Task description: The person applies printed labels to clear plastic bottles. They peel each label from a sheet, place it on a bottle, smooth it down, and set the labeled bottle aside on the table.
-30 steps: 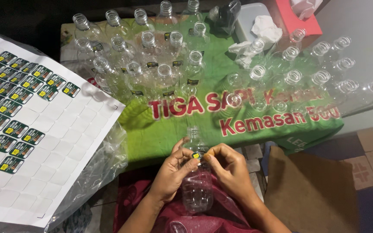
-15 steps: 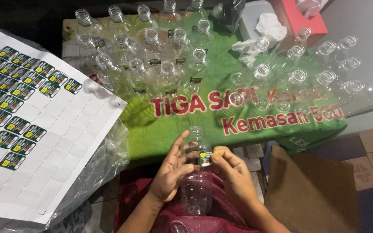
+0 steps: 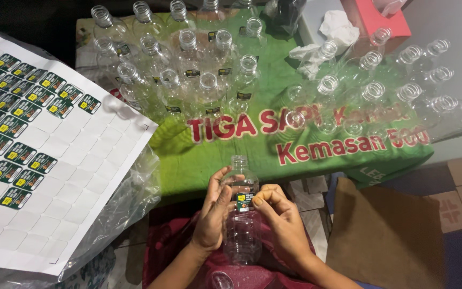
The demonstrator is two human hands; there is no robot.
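1. Head view: I see one clear ribbed plastic bottle (image 3: 241, 225), uncapped, upright over a maroon cloth (image 3: 161, 241).
2. One small green-yellow label (image 3: 243, 200) sits on the bottle.
3. My left hand (image 3: 213, 211) cups the bottle's left side, fingers curled; my right hand (image 3: 279, 219) pinches the label against the bottle

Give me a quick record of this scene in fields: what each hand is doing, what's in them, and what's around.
left hand: cupped round the side of the clear plastic bottle
right hand: fingertips pressing a small dark label on the bottle's front
bottle: uncapped, roughly upright, held over the lap
sticker sheet: at left, partly peeled, labels left along its upper left part
labelled bottles: standing grouped on the green printed cloth
unlabelled bottles: clustered at right, seemingly without labels
crumpled tissue: behind the bottles
cardboard: at lower right
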